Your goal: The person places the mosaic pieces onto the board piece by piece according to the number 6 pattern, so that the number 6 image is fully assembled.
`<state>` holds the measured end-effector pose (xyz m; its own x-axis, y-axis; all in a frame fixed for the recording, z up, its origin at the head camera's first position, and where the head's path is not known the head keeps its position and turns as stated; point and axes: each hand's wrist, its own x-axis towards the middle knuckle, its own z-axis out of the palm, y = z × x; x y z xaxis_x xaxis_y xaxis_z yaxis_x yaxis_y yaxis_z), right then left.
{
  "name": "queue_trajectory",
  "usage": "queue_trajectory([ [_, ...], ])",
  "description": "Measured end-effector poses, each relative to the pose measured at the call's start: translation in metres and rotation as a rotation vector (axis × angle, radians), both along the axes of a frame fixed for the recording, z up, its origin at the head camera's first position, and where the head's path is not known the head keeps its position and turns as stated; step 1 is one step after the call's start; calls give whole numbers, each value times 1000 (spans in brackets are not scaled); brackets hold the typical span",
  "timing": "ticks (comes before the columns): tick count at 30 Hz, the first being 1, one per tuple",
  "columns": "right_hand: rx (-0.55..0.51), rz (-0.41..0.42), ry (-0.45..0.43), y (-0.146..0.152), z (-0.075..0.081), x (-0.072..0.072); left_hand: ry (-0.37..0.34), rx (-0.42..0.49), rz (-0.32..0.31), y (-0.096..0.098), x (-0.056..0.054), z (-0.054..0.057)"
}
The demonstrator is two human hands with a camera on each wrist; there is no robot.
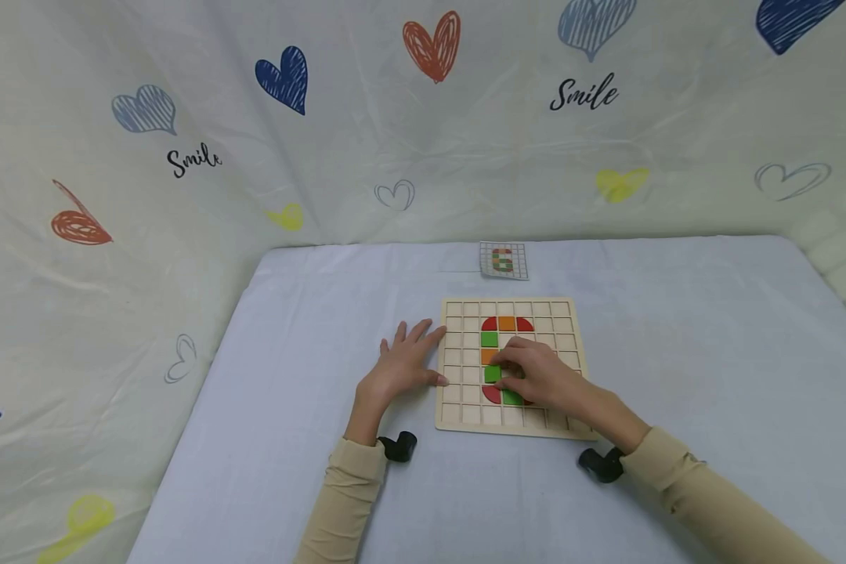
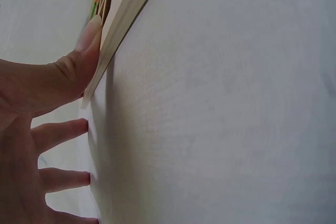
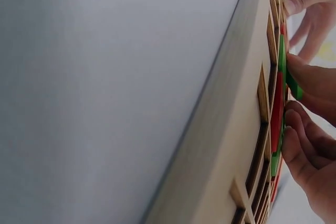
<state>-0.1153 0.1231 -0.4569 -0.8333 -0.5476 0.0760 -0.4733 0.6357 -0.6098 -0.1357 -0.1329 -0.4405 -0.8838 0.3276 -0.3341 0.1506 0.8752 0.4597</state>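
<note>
A square wooden grid board (image 1: 458, 415) lies on the white cloth. My right hand (image 1: 539, 376) is over its middle, pinching a green square tile (image 1: 492, 374) between thumb and fingers. That green tile (image 3: 295, 85) stands tilted above the board in the right wrist view. Set in the grid are rounded red tiles (image 1: 525, 323), an orange square (image 1: 507, 323), another green square (image 1: 489, 339) and more tiles below, partly covered by the right hand. My left hand (image 1: 398, 364) has its fingers spread at the board's left edge, its thumb (image 2: 90, 35) resting against the side.
Behind the board lies a small card (image 1: 504, 261) printed with a grid and a coloured pattern. A cloth backdrop with hearts (image 1: 432, 47) rises beyond the table. Black wrist devices (image 1: 601, 464) sit by both cuffs.
</note>
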Motion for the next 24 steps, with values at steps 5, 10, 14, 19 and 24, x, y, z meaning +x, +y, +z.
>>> queue_trajectory([
  [5, -10, 2, -24, -1, -1, -2, -2, -3, -2, 0, -1, -1],
  [10, -13, 3, -31, -2, -3, -2, -4, -1, -5, 0, -1, -1],
  [14, -16, 3, -20, -1, -4, -2, 1, -1, -8, 0, -1, -2],
  [19, -21, 4, -2, -2, -3, 0, 3, -5, -7, -1, -1, -4],
  [24, -6, -2, 29, 2, 1, 2, -1, -22, -3, -3, -1, -5],
])
